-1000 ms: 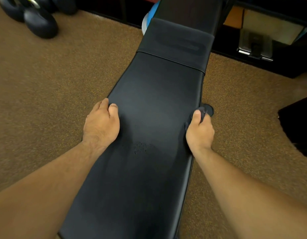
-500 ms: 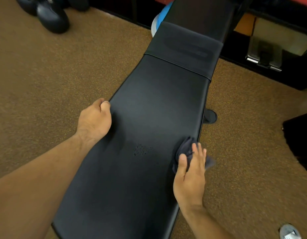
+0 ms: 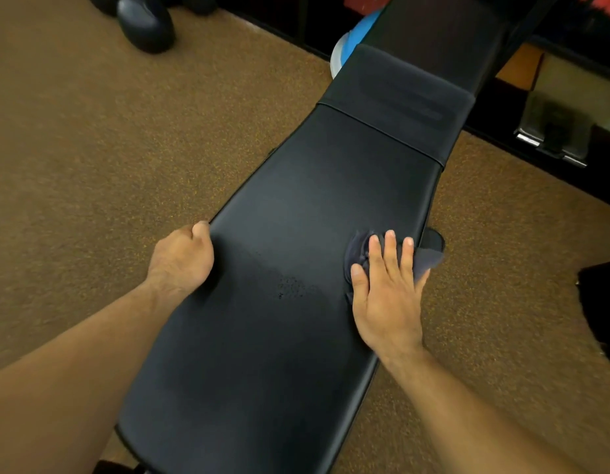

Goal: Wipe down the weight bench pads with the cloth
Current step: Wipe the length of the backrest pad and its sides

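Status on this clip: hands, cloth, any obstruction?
Left hand grips pad edge. Right hand flat, pressing cloth on pad. No obstruction seen.

Head view, colours as I read them. Bench pad (image 3: pixel 296 206): black w/ soft grey sheen; speckle patch (image 3: pixel 291 287) of tiny darker dots approx. mid-pad. Fabric band (image 3: pixel 399 97) across far end: matte charcoal, plain. Cloth (image 3: pixel 356 248): dark navy-grey, plain. Carpet (image 3: pixel 108 148): brown, flecked orange-yellow throughout. Rounded object (image 3: pixel 351 39) behind bench: light blue over white. Weight (image 3: pixel 146 22), top left: black.
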Action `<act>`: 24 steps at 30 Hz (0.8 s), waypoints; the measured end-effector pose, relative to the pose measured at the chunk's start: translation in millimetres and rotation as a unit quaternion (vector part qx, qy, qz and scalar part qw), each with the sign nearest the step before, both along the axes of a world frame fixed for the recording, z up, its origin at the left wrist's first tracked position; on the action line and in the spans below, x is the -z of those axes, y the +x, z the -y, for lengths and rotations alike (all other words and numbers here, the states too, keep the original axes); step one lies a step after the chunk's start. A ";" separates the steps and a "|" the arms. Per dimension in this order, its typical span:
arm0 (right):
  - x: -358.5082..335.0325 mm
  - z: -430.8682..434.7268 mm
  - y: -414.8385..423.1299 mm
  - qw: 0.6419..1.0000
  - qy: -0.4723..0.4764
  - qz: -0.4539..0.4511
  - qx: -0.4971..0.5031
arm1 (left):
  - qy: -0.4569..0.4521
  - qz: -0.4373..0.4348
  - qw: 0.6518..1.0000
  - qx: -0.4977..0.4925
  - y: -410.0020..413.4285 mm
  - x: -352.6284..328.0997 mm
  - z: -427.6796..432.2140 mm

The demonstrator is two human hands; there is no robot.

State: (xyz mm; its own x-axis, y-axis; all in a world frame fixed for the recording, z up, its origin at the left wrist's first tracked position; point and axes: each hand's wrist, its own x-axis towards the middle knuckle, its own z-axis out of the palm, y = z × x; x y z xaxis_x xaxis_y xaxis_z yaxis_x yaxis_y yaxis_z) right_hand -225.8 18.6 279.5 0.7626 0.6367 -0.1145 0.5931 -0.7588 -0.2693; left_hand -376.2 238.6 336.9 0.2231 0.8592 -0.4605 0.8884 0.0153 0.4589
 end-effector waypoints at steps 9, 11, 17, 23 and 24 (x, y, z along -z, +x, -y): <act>19.5 43.7 -78.0 0.998 0.062 -0.008 0.029 | 0.020 0.015 0.999 0.030 -17.5 8.3 14.5; 17.0 38.1 -69.1 0.999 0.037 -0.003 0.019 | 0.020 0.019 0.999 0.033 -17.7 8.5 17.1; -1.8 -4.9 -21.9 0.999 -0.021 0.003 0.031 | 0.018 0.018 0.998 0.058 -30.5 10.5 17.3; 4.3 10.7 -48.7 0.999 -0.006 0.003 0.038 | 0.012 0.025 0.997 0.073 -47.7 18.4 16.4; 6.1 18.1 -62.2 0.999 -0.004 0.002 0.038 | 0.007 0.026 0.997 0.072 -48.6 17.7 15.6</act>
